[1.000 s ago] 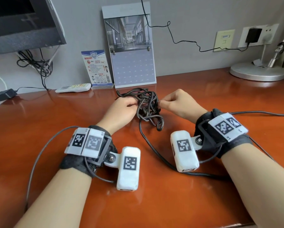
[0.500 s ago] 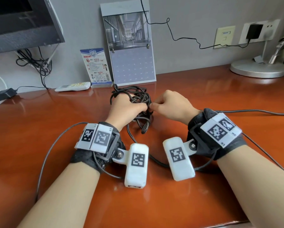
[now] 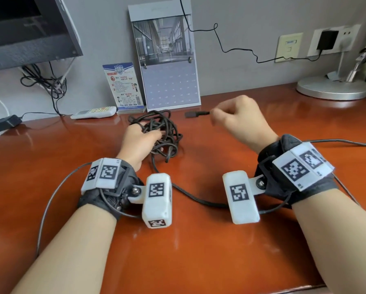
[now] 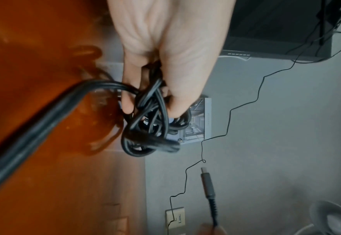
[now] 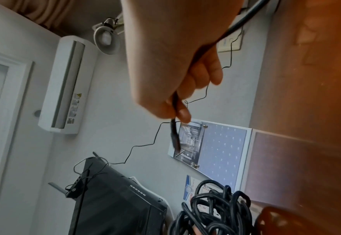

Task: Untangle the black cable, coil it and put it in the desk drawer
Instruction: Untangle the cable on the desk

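The black cable [image 3: 159, 135] lies as a knotted bundle on the brown desk [image 3: 199, 251], below the calendar. My left hand [image 3: 145, 136] rests on the bundle with fingers curled through its loops; the left wrist view shows the hand [image 4: 165, 66] gripping the strands [image 4: 151, 120]. My right hand [image 3: 217, 115] is raised to the right of the bundle and pinches the cable just behind its plug [image 3: 195, 113], which points left in the air. In the right wrist view the plug [image 5: 174, 135] hangs from the fingers [image 5: 182, 113], above the bundle [image 5: 212, 211]. Another cable stretch [image 3: 190, 196] trails toward me.
A calendar [image 3: 167, 60] and a blue card [image 3: 124, 85] lean on the wall behind the bundle. A remote [image 3: 93, 112], a black adapter [image 3: 6, 123] and a monitor [image 3: 29, 28] stand at the left. A lamp base [image 3: 332, 90] is at the back right, below a plugged-in charger [image 3: 326, 41].
My right hand has pulled a cable end with its plug out of the bundle, up and to the right. My left hand has stayed on the bundle.
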{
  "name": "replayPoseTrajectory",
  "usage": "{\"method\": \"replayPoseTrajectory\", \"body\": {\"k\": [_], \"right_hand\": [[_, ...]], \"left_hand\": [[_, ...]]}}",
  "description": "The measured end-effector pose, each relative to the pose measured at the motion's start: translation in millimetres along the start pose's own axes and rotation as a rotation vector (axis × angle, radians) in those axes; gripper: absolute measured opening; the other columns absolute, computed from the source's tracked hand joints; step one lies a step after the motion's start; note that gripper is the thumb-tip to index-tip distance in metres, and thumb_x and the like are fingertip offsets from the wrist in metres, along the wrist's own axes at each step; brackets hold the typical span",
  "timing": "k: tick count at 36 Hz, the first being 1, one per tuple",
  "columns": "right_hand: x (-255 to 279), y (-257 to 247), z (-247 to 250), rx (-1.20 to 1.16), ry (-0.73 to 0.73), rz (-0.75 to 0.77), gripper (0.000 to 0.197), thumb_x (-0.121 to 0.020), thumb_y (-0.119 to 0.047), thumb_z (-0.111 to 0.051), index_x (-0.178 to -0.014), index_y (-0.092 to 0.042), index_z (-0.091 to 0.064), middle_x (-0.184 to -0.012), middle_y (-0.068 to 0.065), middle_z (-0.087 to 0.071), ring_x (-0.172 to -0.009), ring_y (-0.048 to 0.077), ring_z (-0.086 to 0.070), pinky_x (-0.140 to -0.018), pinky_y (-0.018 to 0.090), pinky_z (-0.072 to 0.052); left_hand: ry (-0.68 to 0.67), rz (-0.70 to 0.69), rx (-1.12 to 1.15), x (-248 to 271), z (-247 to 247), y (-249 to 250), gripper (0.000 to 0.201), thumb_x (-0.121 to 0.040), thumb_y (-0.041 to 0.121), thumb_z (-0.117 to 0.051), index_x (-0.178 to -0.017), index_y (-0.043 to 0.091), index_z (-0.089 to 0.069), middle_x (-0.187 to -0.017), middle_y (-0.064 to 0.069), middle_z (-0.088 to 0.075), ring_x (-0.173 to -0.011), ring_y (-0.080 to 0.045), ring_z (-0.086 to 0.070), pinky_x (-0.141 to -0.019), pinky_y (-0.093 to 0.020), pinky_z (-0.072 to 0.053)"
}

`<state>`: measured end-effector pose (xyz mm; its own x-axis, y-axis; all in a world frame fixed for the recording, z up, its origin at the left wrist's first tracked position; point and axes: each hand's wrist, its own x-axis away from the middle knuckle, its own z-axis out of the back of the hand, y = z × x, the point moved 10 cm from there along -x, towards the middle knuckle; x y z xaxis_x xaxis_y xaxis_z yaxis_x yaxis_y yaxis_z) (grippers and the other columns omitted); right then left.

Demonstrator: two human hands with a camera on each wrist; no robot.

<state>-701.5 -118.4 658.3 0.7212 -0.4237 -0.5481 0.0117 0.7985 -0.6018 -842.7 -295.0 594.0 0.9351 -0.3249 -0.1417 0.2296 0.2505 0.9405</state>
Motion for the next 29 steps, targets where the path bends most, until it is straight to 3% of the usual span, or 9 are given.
{"method": "replayPoseTrajectory", "body": {"k": [4, 7, 9, 12, 14, 18, 21, 23, 29], "right_hand": [[-3.7, 26.3, 14.4, 0.119, 0.138, -0.134, 0.024, -0.085, -0.023, -0.051, -0.075, -0.015, -0.071, -0.054, 0.003, -0.049, -0.062, 0.027, -0.049, -0.056, 0.031, -0.031], [-5.3, 48.6, 25.5, 0.169, 0.209, -0.225, 0.031, -0.084, -0.012, -0.045, -0.103, -0.017, -0.069, -0.096, 0.015, -0.065, -0.097, 0.038, -0.055, -0.076, 0.035, -0.043], [-3.5, 65.2, 29.9, 0.167, 0.179, -0.334, 0.044, -0.084, -0.007, -0.043, -0.124, -0.015, -0.058, -0.124, 0.019, -0.052, -0.118, 0.037, -0.043, -0.095, 0.036, -0.037], [-0.8, 73.1, 18.2, 0.156, 0.043, -0.417, 0.048, -0.085, -0.006, -0.042, -0.132, -0.012, -0.049, -0.134, 0.019, -0.039, -0.126, 0.036, -0.033, -0.102, 0.035, -0.03], [-2.6, 64.3, 1.6, 0.145, -0.072, -0.368, 0.041, -0.085, -0.008, -0.044, -0.122, -0.015, -0.058, -0.13, 0.017, -0.048, -0.119, 0.036, -0.044, -0.097, 0.033, -0.037], [8.8, 18.7, -41.5, 0.044, -0.437, -0.188, 0.021, -0.093, -0.025, -0.054, -0.103, -0.013, -0.068, -0.103, 0.007, -0.07, -0.079, 0.015, -0.058, -0.057, 0.011, -0.041], [42.8, -8.6, -78.5, 0.095, -0.824, -0.142, 0.036, -0.093, -0.049, -0.047, -0.091, -0.018, -0.066, -0.087, 0.001, -0.07, -0.069, 0.015, -0.059, -0.062, 0.021, -0.049], [61.9, -18.2, -95.4, 0.161, -0.998, -0.125, 0.047, -0.091, -0.055, -0.045, -0.099, -0.014, -0.066, -0.088, -0.003, -0.068, -0.069, 0.013, -0.058, -0.065, 0.025, -0.049], [76.6, -26.9, -111.3, 0.152, -1.108, -0.065, 0.019, -0.092, -0.039, -0.056, -0.08, -0.025, -0.064, -0.066, -0.005, -0.052, -0.061, 0.013, -0.046, -0.064, 0.026, -0.04]], "left_hand": [[-0.043, 0.046, 0.044, -3.2, 0.7, -8.8, 0.009, -0.084, 0.014, -0.066, -0.092, 0.014, -0.062, -0.102, -0.008, -0.068, -0.093, -0.021, -0.064, -0.08, -0.036, -0.051], [-0.096, 0.087, 0.123, -2.4, -6.7, -11.8, 0.022, -0.085, 0.014, -0.065, -0.104, 0.006, -0.057, -0.103, -0.013, -0.063, -0.087, -0.021, -0.061, -0.075, -0.036, -0.053], [-0.128, 0.115, 0.186, -1.5, -9.8, -14.6, 0.032, -0.086, 0.014, -0.065, -0.115, 0.002, -0.056, -0.108, -0.012, -0.063, -0.09, -0.021, -0.061, -0.067, -0.032, -0.055], [-0.155, 0.163, 0.261, -2.2, -12.8, -22.3, 0.039, -0.085, 0.016, -0.067, -0.12, 0.002, -0.056, -0.121, -0.015, -0.061, -0.112, -0.03, -0.058, -0.065, -0.031, -0.056], [-0.159, 0.176, 0.305, -2.9, -14.5, -23.5, 0.04, -0.085, 0.017, -0.068, -0.12, 0.002, -0.055, -0.122, -0.017, -0.06, -0.116, -0.032, -0.055, -0.065, -0.03, -0.057], [-0.161, 0.176, 0.458, -2.8, -15.9, -16.7, 0.016, -0.09, 0.013, -0.061, -0.104, 0.005, -0.063, -0.103, -0.016, -0.066, -0.098, -0.025, -0.06, -0.079, -0.035, -0.056], [-0.141, 0.199, 0.656, -3.5, -15.8, -14.9, 0.007, -0.093, 0.014, -0.057, -0.093, 0.011, -0.063, -0.095, -0.012, -0.067, -0.093, -0.024, -0.063, -0.082, -0.036, -0.054], [-0.117, 0.21, 0.775, -4.9, -15.5, -14.4, 0.009, -0.094, 0.016, -0.056, -0.091, 0.012, -0.063, -0.091, -0.01, -0.067, -0.092, -0.023, -0.063, -0.081, -0.035, -0.053], [-0.057, 0.258, 1.077, -3.4, -14.5, -10.5, 0.013, -0.096, 0.021, -0.053, -0.088, 0.012, -0.06, -0.077, -0.006, -0.071, -0.086, -0.02, -0.064, -0.085, -0.038, -0.049]]}}
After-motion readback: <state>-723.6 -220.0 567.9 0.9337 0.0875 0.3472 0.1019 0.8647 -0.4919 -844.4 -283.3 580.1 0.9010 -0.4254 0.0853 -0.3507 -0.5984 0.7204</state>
